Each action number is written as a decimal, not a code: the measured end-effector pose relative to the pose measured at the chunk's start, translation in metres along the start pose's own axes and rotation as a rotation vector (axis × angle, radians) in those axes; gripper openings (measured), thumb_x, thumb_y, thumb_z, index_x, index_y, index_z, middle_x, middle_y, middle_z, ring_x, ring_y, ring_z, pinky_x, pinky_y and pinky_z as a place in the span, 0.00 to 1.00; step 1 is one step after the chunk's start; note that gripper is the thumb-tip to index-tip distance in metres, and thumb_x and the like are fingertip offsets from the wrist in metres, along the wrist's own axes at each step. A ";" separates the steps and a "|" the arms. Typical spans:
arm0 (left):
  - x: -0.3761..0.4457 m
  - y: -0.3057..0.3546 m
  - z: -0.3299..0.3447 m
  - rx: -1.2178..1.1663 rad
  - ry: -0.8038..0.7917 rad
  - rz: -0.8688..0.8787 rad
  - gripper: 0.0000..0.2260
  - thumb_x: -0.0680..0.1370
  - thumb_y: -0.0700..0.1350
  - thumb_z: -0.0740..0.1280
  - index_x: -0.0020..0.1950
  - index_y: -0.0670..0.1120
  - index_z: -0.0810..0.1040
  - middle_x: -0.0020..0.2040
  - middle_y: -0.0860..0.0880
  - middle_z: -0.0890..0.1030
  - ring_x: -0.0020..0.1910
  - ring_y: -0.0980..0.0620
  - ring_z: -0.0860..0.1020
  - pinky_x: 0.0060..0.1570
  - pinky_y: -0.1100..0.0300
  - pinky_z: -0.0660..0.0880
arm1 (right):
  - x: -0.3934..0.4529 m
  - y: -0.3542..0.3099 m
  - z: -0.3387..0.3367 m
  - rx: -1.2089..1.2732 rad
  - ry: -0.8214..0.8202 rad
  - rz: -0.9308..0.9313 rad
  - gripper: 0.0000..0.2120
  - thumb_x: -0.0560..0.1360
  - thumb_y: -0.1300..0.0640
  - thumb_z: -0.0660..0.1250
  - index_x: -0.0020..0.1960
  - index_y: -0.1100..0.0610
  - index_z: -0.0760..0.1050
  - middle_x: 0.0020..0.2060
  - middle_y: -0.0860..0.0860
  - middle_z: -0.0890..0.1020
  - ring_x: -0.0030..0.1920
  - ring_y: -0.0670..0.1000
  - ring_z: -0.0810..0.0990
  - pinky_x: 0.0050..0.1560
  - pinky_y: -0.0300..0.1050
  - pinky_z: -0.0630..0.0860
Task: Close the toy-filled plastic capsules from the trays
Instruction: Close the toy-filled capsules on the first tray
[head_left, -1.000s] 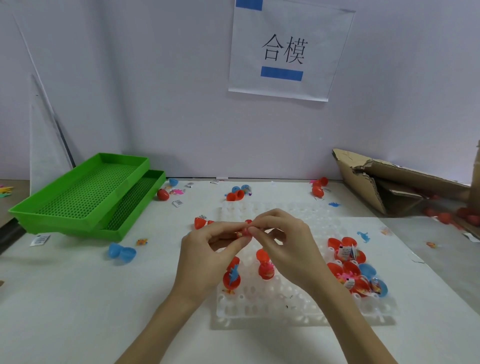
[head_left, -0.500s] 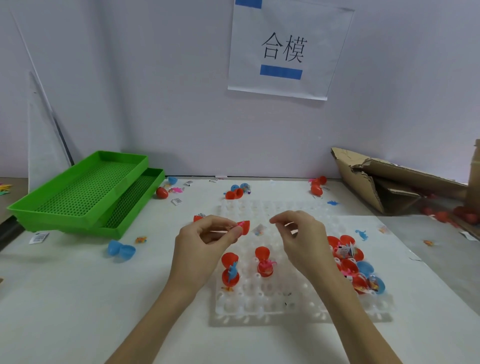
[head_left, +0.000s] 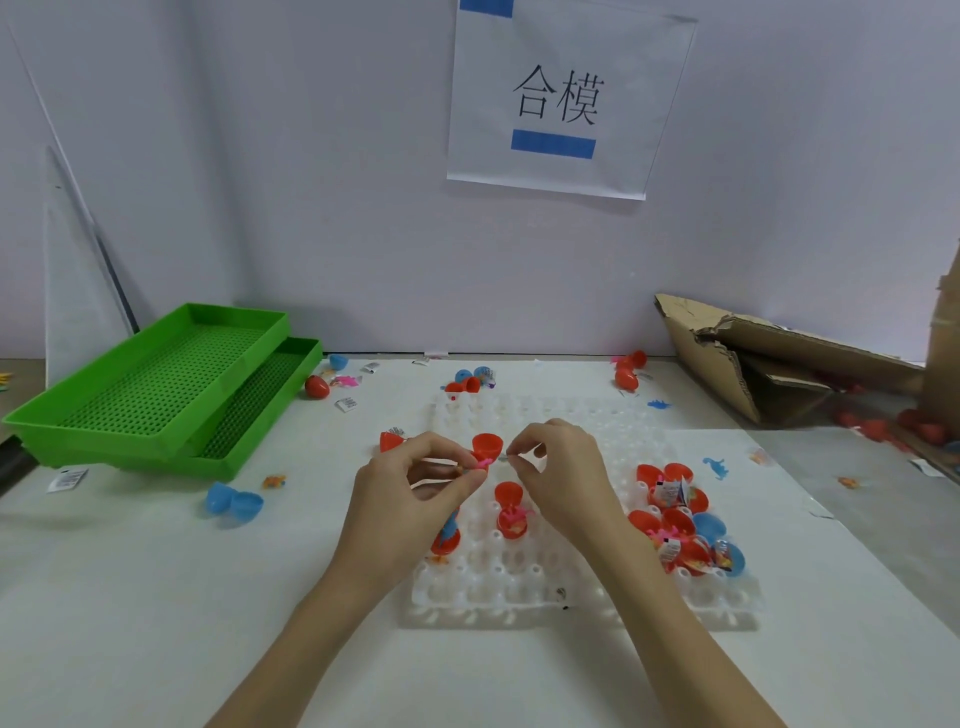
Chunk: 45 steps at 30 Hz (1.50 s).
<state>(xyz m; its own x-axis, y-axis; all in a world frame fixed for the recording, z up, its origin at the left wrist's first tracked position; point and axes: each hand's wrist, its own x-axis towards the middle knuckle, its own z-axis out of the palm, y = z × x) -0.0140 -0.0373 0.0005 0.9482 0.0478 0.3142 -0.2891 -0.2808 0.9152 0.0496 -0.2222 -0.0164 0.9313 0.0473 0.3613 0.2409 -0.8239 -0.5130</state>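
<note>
A tray (head_left: 582, 597) lies mid-counter (head_left: 156, 623), with open capsules (head_left: 680, 525) in its right side. Two stacked bins (head_left: 156, 384) sit far left, torn cardboard (head_left: 779, 364) far right, a sign (head_left: 561, 98) on the wall behind. Both hands hover over the tray, the left hand (head_left: 415, 499) holding a capsule (head_left: 485, 449).

Red capsule (head_left: 487, 447), white tray (head_left: 571, 597), green perforated trays (head_left: 156, 384), blue capsule (head_left: 234, 501).

You had bright, even light; soft shadows lay under the green trays (head_left: 156, 384) at left. Wide-angle bending curved the frame edges, and detail stayed slightly soft.
</note>
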 end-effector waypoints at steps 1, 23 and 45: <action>0.000 0.000 0.000 0.003 -0.003 0.006 0.05 0.74 0.43 0.78 0.46 0.51 0.85 0.44 0.61 0.86 0.48 0.61 0.85 0.47 0.70 0.80 | 0.000 0.000 -0.001 -0.001 0.006 -0.007 0.04 0.80 0.56 0.71 0.52 0.50 0.84 0.50 0.46 0.82 0.52 0.46 0.77 0.54 0.38 0.74; -0.003 0.003 0.003 0.115 0.034 0.042 0.14 0.73 0.48 0.79 0.50 0.57 0.76 0.48 0.61 0.84 0.49 0.66 0.83 0.50 0.72 0.79 | -0.033 -0.035 -0.033 0.236 0.014 -0.376 0.06 0.79 0.63 0.71 0.52 0.54 0.82 0.47 0.44 0.82 0.45 0.42 0.80 0.43 0.30 0.75; -0.004 0.009 0.002 0.093 0.032 0.062 0.07 0.72 0.50 0.79 0.47 0.53 0.83 0.46 0.59 0.85 0.50 0.64 0.83 0.48 0.67 0.82 | -0.030 -0.029 -0.035 0.366 -0.062 0.073 0.10 0.85 0.56 0.61 0.59 0.52 0.81 0.47 0.44 0.84 0.48 0.41 0.82 0.47 0.32 0.77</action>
<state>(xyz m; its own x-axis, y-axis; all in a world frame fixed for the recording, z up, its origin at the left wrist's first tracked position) -0.0205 -0.0417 0.0071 0.9236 0.0577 0.3790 -0.3325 -0.3715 0.8669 0.0047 -0.2194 0.0155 0.9616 0.0396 0.2716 0.2448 -0.5708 -0.7838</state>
